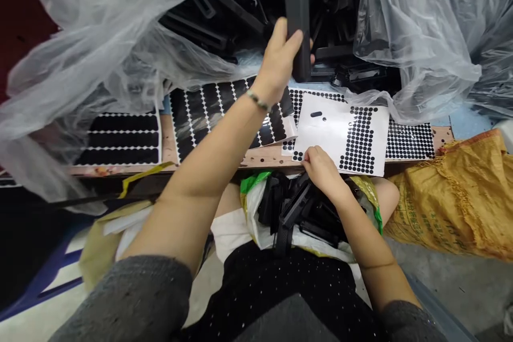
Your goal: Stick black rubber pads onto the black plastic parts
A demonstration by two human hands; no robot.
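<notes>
My left hand (pixel 279 56) is raised over the far edge of the bench, its fingers wrapped round a long black plastic part (pixel 298 5) held upright. My right hand (pixel 323 171) rests at the near edge of a white sheet of round black stickers (pixel 320 136). Its thumb and forefinger are pinched together beside the last dots at the sheet's lower left corner; what is between them is too small to make out. Under my left forearm lies a sheet of larger black stickers (pixel 200 112). A bag of black plastic parts (pixel 296 203) sits open in my lap.
Clear plastic film (pixel 417 32) hangs at both sides of a heap of black parts (pixel 240 5) at the back. Another sheet of long black stickers (pixel 120 139) lies on the left. A yellow woven sack (pixel 457 197) stands on the right.
</notes>
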